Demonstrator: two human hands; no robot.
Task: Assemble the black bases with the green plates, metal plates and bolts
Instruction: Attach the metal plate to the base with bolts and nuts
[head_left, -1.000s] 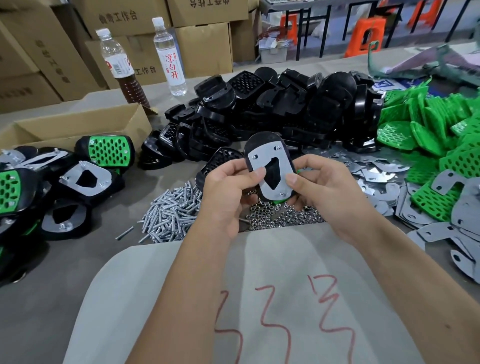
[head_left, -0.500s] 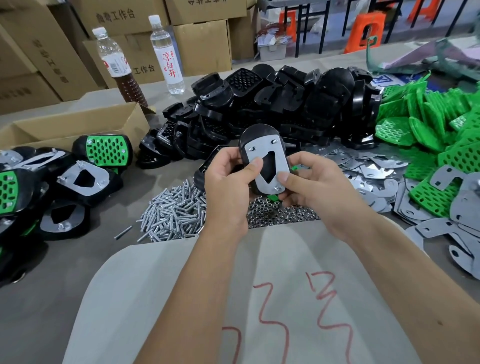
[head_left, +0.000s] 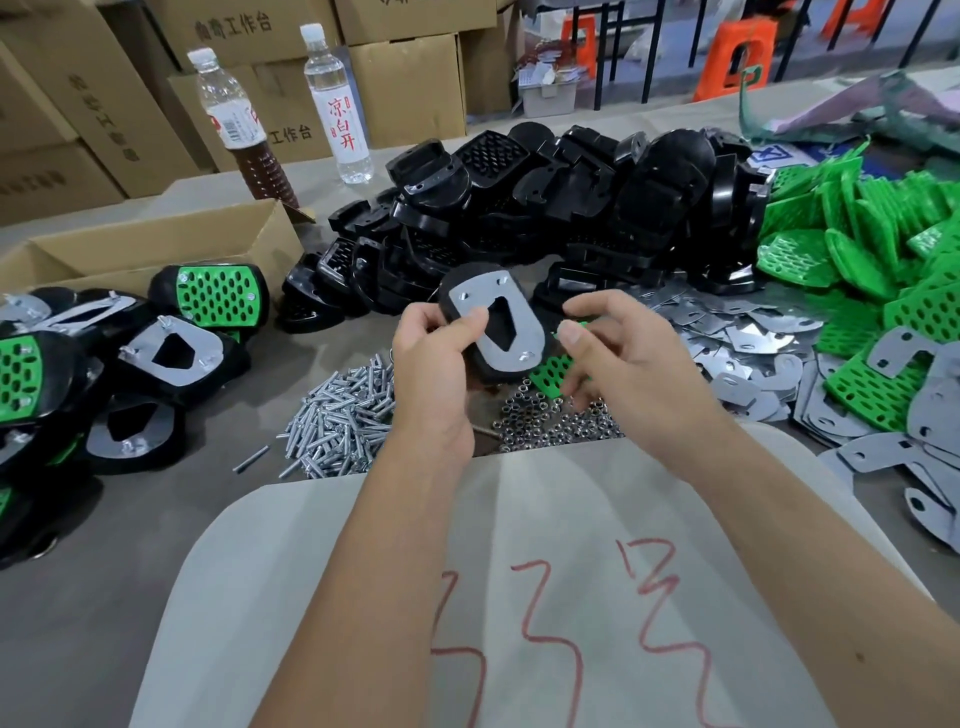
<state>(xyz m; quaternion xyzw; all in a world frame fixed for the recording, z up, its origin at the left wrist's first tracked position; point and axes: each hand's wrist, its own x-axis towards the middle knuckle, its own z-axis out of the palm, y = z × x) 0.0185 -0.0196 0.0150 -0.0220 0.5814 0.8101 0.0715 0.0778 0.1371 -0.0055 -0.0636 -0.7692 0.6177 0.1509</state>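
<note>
Two heaps flank the held black base (head_left: 470, 332): unassembled black bases (head_left: 545, 208) behind, bolts (head_left: 343, 415) below; left hand (head_left: 434, 358) alone grips it, metal plate (head_left: 501, 325) seated; right hand (head_left: 618, 364) has let go, fingers relaxed, likely heading for a nut

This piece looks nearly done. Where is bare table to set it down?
Bare table lies at near left, between the finished assemblies and the white sheet. Ahead, bolts, nuts and metal plates crowd the surface.

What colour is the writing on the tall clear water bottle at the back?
Red characters on a white label, on the water bottle; seen in the head view.
</note>
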